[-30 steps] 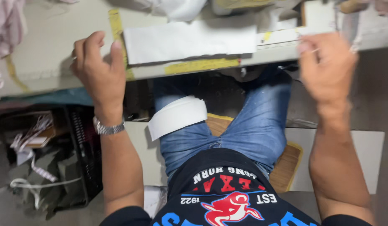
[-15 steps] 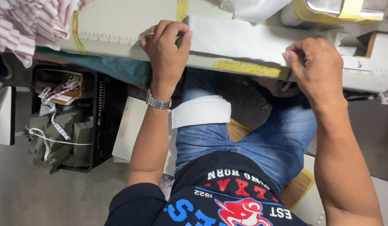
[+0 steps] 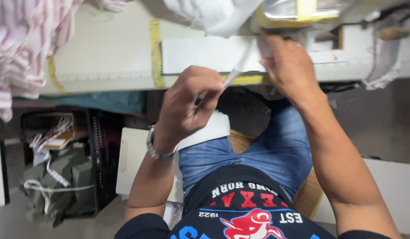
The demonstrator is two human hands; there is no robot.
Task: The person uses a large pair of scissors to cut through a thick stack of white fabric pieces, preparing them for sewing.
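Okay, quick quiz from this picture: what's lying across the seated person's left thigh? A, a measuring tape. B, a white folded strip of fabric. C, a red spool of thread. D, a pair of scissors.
B: a white folded strip of fabric lies across the blue jeans just under the left hand, which pinches a thin white piece at the table's edge; no scissors, spool or tape lies there.

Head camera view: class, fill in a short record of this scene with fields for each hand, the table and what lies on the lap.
left hand: pinching the end of a thin white strip
right hand: resting on the white cloth piece at the table edge
table: pale top with yellow tape
lap: white band on blue jeans
left side: striped cloth
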